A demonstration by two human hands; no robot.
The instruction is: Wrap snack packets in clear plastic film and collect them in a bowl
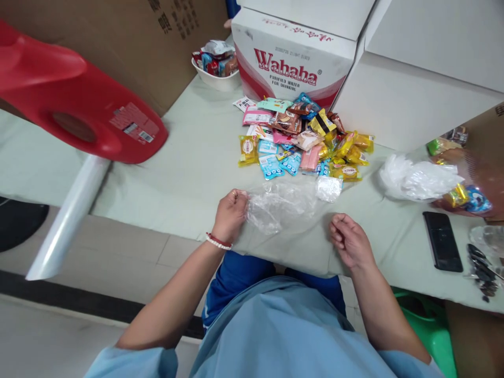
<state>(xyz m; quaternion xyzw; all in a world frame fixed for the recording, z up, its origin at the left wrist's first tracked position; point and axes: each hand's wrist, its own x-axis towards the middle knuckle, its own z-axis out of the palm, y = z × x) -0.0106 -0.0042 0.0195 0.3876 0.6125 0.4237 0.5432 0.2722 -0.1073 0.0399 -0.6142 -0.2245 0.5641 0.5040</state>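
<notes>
A clear plastic bag [275,207] is stretched out flat-ish and crumpled over the table's front part. My left hand [231,214], with a red and white bracelet at the wrist, pinches the bag's left end. To the bag's right, my right hand [352,240] is closed with thumb and fingers together; whether it grips a thin edge of the bag cannot be made out. Just behind the bag lies a silvery packet [329,188]. Beyond that spreads a heap of small wrapped snacks [291,131] in yellow, blue, pink and brown.
A Wahaha carton [293,63] stands behind the snacks. At left are a large red bottle [114,121] and a white roll [71,215]. A white bowl [218,81] holds packets. White bags [417,178] and a black phone [442,241] lie at right.
</notes>
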